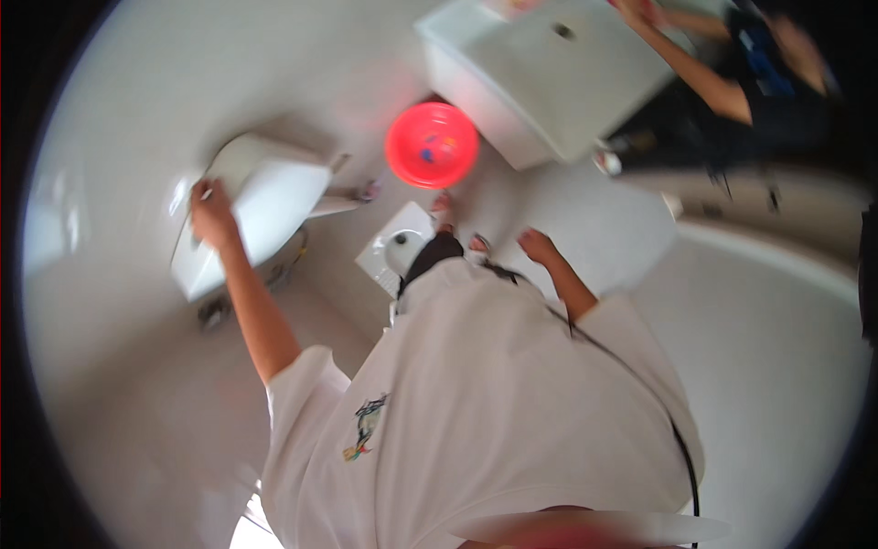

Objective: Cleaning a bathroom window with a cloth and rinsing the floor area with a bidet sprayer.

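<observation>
Big sink [540, 87]: upper R; co-worker [768, 101] leans arms over it, prob. so drips fall inside.
Small sink [274, 206]: person's L side, by wall, within arm's reach.
Red tub [398, 146]: on flr by big sink, bits inside; prob. there for flat support.
L hand [212, 218]: arm out fwd-left, at small sink's far edge; fingers curled, can't tell if gripping.
R hand [540, 245]: hangs over flr, elbow bent; fingers half-curled, blurred, can't tell if holding.
</observation>
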{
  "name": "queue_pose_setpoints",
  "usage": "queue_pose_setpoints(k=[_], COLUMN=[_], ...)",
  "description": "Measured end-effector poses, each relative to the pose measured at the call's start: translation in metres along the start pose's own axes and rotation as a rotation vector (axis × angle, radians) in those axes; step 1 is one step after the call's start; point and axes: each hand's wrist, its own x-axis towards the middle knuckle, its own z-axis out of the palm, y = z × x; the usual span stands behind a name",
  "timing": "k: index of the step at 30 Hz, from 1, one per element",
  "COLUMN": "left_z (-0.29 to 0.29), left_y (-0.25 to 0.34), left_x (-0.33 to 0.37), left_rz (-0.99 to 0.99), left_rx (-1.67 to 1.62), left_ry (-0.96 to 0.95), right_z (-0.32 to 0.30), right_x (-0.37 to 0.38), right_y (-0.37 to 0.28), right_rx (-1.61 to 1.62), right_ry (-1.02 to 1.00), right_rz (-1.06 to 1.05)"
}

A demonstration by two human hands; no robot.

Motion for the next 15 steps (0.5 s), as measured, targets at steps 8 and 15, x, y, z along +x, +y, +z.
queue_pose_setpoints(k=[8,15], left_z=[-0.046,-0.025], left_y=[-0.013,0.066], left_x=[0.016,-0.007], left_rz=[0.0,0.14], left_rx=[0.166,-0.096], left_ry=[-0.034,-0.156], right_z=[-0.036,-0.039], right_x=[-0.014,0.018], right_y=[-0.099,-0.079], right_rx=[-0.153,-0.032], right_ry=[0.063,-0.017], right_rz=[0.064,0.311])
